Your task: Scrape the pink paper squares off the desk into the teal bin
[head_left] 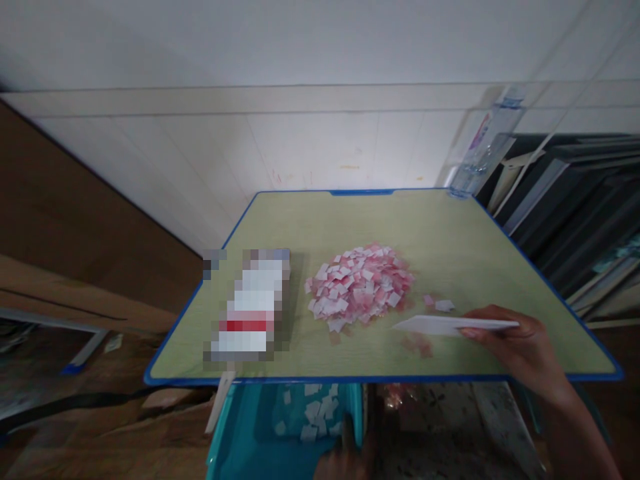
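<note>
One white card (435, 325) our right hand (526, 341) pinches; we can't tell how our left hand (344, 461) grips, or read the bottle label (480, 131).

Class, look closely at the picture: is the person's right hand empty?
No, the right hand holds a thin white piece between thumb and fingers, near the pile of paper squares.

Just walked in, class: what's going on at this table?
A person's right grip holds a flat white papery strip over a blue-edged, pale green rectangular table, near a heap of small pink and white papery pieces. The left grip is by a teal plastic tub containing small white squares; whether it grasps anything is unclear.
</note>
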`<state>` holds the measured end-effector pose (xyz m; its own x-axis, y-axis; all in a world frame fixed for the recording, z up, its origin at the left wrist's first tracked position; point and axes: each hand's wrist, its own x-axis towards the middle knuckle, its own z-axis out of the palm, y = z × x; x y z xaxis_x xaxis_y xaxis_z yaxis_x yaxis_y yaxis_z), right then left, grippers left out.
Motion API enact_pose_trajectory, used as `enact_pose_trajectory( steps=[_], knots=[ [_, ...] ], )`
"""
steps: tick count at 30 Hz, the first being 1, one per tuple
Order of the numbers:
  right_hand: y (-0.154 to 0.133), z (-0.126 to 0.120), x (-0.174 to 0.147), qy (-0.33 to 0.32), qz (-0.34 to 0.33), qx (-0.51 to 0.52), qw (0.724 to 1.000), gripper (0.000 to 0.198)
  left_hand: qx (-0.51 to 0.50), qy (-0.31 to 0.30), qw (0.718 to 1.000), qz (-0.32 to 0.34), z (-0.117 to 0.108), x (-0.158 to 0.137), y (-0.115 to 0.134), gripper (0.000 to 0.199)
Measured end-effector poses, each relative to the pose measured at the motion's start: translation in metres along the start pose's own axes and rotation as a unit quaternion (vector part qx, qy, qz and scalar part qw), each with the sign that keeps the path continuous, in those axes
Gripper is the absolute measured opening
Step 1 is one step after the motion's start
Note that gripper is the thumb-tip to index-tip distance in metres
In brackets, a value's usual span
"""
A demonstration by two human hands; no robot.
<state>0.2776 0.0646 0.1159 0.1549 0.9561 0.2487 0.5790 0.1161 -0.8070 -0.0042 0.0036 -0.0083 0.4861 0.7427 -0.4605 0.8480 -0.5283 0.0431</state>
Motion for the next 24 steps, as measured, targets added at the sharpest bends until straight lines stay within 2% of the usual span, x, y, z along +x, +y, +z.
enact_pose_trajectory(
  steps=[9, 17, 24],
  knots=[
    [-0.001, -0.002, -0.007, -0.023, -0.026, 0.019, 0.999, 0.008, -0.018, -0.024, 0.999, -0.011, -0.001, 0.002, -0.002, 0.069],
    [0.002, -0.008, -0.017, -0.043, -0.012, 0.018, 0.999, 0.011, -0.008, -0.015, 1.000, -0.010, -0.003, 0.003, -0.001, 0.074],
    [-0.008, 0.000, 0.002, -0.025, -0.020, 0.036, 0.999, 0.015, 0.009, -0.010, 1.000, 0.000, 0.002, 0.004, 0.000, 0.070]
  ],
)
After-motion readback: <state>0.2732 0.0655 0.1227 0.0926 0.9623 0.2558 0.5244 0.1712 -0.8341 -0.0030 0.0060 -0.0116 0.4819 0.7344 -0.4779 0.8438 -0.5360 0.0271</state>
